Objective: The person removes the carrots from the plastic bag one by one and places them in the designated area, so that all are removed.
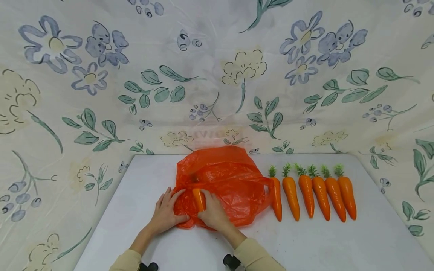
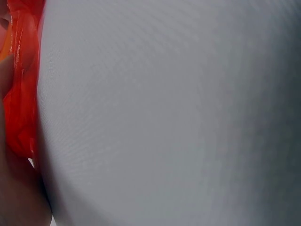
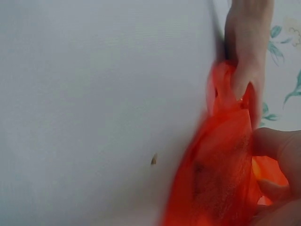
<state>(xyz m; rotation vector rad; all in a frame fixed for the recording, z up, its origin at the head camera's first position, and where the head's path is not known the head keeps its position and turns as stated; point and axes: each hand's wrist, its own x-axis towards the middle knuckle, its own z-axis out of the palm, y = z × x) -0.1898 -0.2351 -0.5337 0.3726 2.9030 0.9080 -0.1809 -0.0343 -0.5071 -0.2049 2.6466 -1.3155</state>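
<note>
A red plastic bag (image 1: 217, 165) lies crumpled on the white table, its mouth toward me. My left hand (image 1: 167, 211) holds the left side of the mouth, thumb at the near edge; in the right wrist view the left hand (image 3: 247, 52) has red plastic about its fingers. My right hand (image 1: 214, 213) grips an orange carrot (image 1: 199, 199) at the mouth, its leafy end not visible. The right wrist view shows the right hand (image 3: 280, 155) beside the bag (image 3: 216, 165), with little of the carrot showing. At the left wrist view's edge are the bag (image 2: 22, 84) and left hand (image 2: 21, 197).
Several carrots (image 1: 306, 195) with green tops stand in a row right of the bag; the nearest carrot (image 1: 277, 199) touches or lies close to the bag's handle. A floral cloth (image 1: 210, 75) hangs behind the white table (image 1: 339, 244). A small brown speck (image 3: 154, 159) is on the tabletop.
</note>
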